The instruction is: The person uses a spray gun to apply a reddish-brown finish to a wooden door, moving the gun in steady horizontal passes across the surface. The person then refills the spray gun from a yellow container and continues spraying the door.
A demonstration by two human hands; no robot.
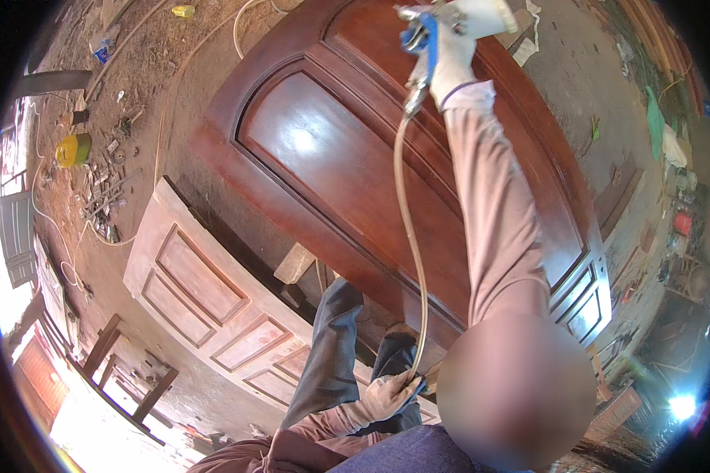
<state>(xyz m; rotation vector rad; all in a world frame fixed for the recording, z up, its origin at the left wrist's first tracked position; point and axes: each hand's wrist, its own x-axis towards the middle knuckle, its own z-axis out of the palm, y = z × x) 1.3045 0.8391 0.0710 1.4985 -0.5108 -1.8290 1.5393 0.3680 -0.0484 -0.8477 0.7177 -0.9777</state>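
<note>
My right hand [453, 59], in a pale glove, is closed around the handle of a spray gun [424, 46] at the top of the view. The gun has a blue and metal body and a whitish cup. A clear, brownish hose [406, 201] runs from its base down across the door. My left hand [388, 396], gloved too, is low near my legs and closed around the hose's lower part. Under my outstretched right arm lies a large, glossy reddish-brown panelled wooden door [323, 150], raised off the ground.
A paler, unfinished panelled door [201, 276] lies at the left, beside my legs. Wood blocks [294, 264] show between the doors. A yellow container [72, 150] and scattered scraps [106, 193] are on the dirt floor. A bright lamp [682, 407] glows at lower right.
</note>
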